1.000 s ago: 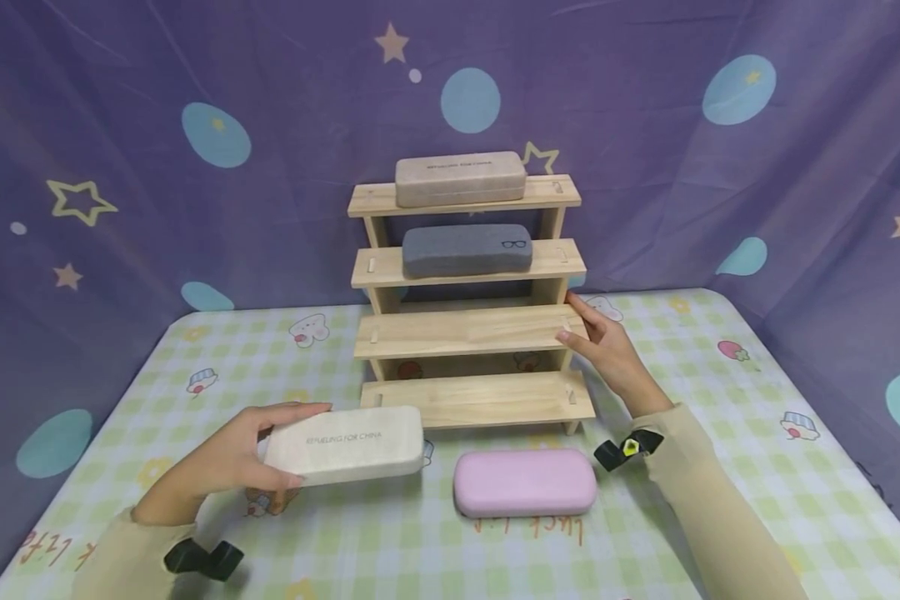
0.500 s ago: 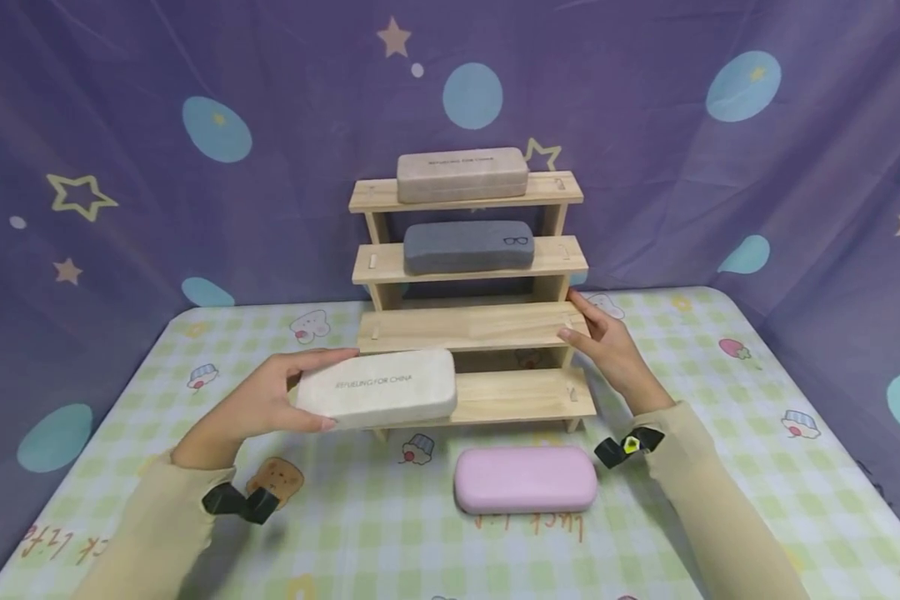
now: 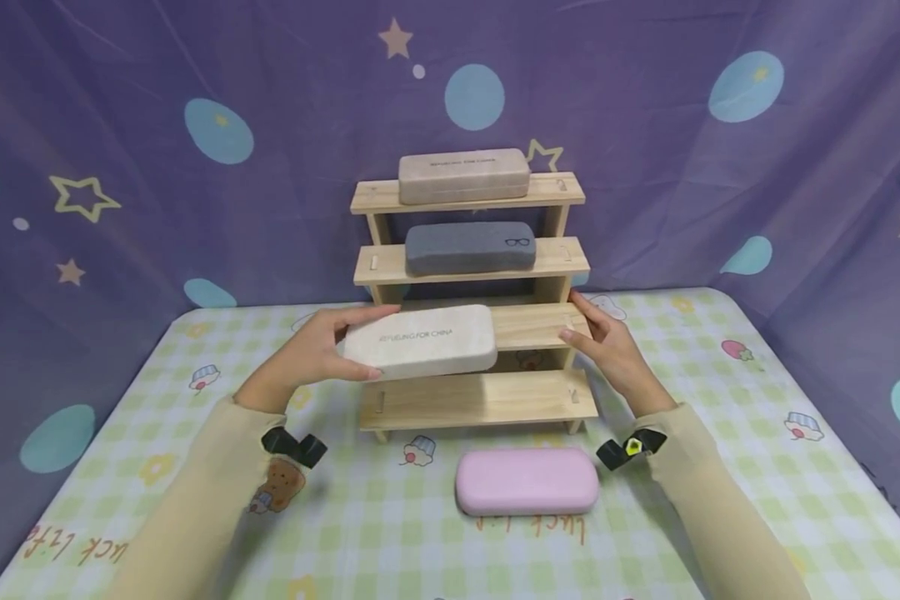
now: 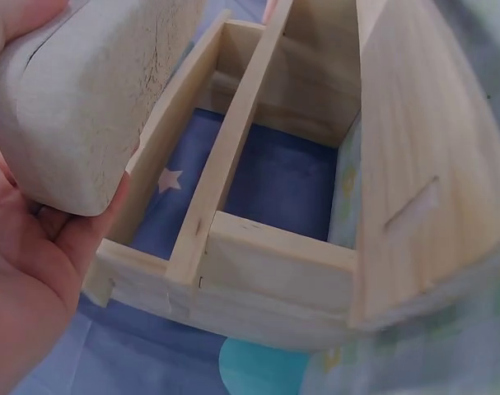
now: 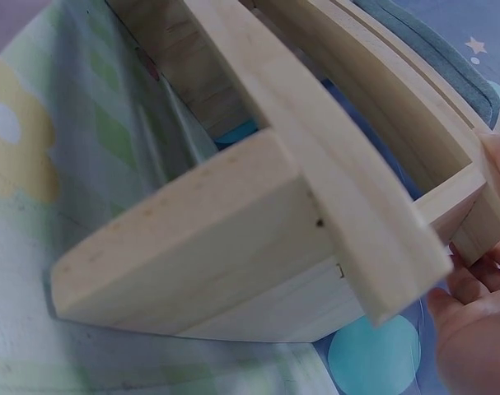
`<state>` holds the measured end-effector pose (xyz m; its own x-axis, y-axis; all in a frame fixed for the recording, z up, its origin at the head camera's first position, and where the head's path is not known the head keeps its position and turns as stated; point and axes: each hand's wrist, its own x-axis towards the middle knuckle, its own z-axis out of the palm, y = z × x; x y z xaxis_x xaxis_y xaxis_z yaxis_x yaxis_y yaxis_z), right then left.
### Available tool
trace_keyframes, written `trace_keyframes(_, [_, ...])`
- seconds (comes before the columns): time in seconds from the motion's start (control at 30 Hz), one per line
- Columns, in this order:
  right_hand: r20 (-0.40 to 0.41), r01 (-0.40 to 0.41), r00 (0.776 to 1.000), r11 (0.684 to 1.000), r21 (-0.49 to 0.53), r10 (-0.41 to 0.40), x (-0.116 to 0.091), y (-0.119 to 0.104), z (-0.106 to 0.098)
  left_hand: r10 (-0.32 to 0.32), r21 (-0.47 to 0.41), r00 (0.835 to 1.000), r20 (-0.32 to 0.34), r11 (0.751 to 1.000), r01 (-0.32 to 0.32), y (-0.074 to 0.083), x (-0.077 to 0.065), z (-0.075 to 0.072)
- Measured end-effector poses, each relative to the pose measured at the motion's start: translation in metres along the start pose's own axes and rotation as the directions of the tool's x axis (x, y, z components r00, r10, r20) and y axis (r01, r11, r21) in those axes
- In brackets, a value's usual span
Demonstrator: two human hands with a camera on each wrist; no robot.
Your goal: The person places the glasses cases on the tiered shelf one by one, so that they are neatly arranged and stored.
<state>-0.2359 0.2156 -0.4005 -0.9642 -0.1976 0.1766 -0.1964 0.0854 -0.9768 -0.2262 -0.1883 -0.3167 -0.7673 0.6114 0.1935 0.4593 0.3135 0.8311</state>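
Observation:
My left hand (image 3: 311,354) holds a cream-white glasses case (image 3: 423,342) lettered "REFUELING FOR CHINA" by its left end, thumb below and fingers above. The case (image 4: 85,107) overlaps the second step from the bottom of a four-step wooden display stand (image 3: 472,404) in the head view. At that step's right end, my right hand (image 3: 609,348) grips the stand, thumb on the board and fingers behind the side panel. A blue-grey glasses case (image 3: 468,248) lies on the step above. On the top step rests a beige glasses case (image 3: 463,177).
A pink glasses case (image 3: 527,482) lies on the checked tablecloth (image 3: 375,533) in front of the stand, near my right wrist. Behind the table hangs a purple curtain (image 3: 307,208) with stars and blue spots, close to the stand's back.
My left hand has carried the white case up and to the right, from in front of the bottom step to over the second step. The right hand has stayed on the stand.

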Motion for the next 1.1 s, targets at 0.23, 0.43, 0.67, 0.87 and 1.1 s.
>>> trace_keyframes(0.23, [-0.005, -0.004, 1.000, 1.000, 0.019, 0.004, 0.000, -0.001, 0.001, 0.009, 0.001, 0.999, 0.037, 1.000, -0.009, 0.001, 0.026, 0.004])
trace_keyframes(0.43, [-0.004, -0.011, 1.000, 0.999, 0.035, 0.011, 0.000, 0.000, 0.001, -0.023, 0.016, 0.998, 0.057, 1.000, 0.022, 0.001, 0.044, 0.013])
trace_keyframes(0.67, [-0.003, 0.000, 1.000, 1.000, 0.020, 0.000, 0.001, 0.002, 0.001, -0.018, 0.109, 0.999, 0.045, 0.994, 0.013, 0.002, 0.062, 0.023])
trace_keyframes(0.87, [0.002, 0.009, 1.000, 1.000, 0.026, -0.009, 0.002, 0.002, 0.001, -0.054, 0.098, 0.998, 0.042, 0.994, 0.050, -0.001, 0.070, 0.029])
trace_keyframes(1.1, [0.000, 0.004, 1.000, 0.999, 0.032, -0.004, 0.001, 0.002, 0.001, -0.071, 0.070, 0.997, 0.040, 0.995, 0.068, -0.006, 0.074, 0.031])
